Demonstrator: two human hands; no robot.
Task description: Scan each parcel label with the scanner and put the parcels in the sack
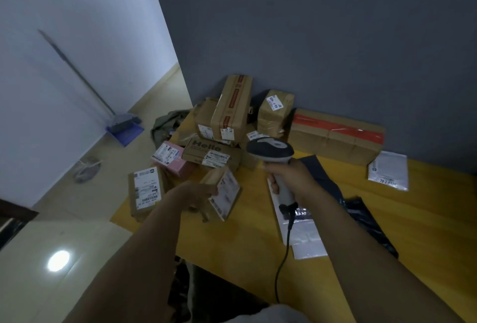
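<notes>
**Box in one hand, scanner in the other**

The left hand (200, 195) grips a small brown box (219, 209), fingers curled round its near end. The box is tilted over the counter's (258, 258) left part. Its white label (226, 189) faces up and right, the print blurred.

The right hand (286, 175) has its fingers wrapped round the handle of the scanner (269, 151). The scanner has a pale grey grip, a dark head with a pale patch on top, and a black cable trailing toward the counter's near edge. Its head is just right of and beyond the box.

Behind, a pile (227, 121) of taped brown parcels with white labels fills the corner by the wall, with a pink box (173, 162) at its left.
</notes>
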